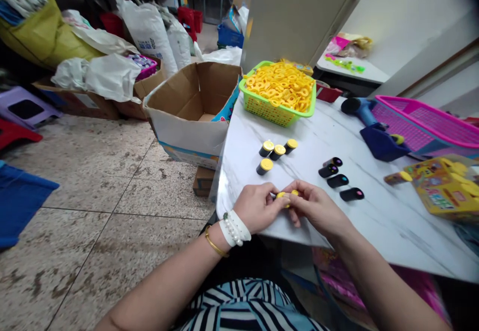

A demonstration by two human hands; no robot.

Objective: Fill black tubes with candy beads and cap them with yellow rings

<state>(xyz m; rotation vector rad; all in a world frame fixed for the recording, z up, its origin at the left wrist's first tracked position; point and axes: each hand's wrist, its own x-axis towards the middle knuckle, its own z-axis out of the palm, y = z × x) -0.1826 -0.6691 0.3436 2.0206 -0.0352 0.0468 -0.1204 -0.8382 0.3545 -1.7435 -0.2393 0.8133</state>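
My left hand (258, 206) is closed around a small dark cylinder, mostly hidden by the fingers, with a yellow cap (283, 199) at its end. My right hand (314, 206) meets it at the table's front edge, its fingers pinching a yellow plastic piece (295, 192) against that end. Just beyond the hands stand several black cylinders with yellow caps (265, 165). To the right, several black cylinders without yellow caps (352, 194) lie on their sides, showing coloured dots on their ends. A green basket (277, 115) heaped with yellow ring-shaped pieces (280, 85) sits at the back.
The white marbled table (243, 171) has an open cardboard box (187, 139) at its left. On the right are a blue hand tool (366, 114), a navy tray (383, 144), a pink basket (422, 116), a printed yellow box (436, 191) and a lying yellow-capped tube (397, 178).
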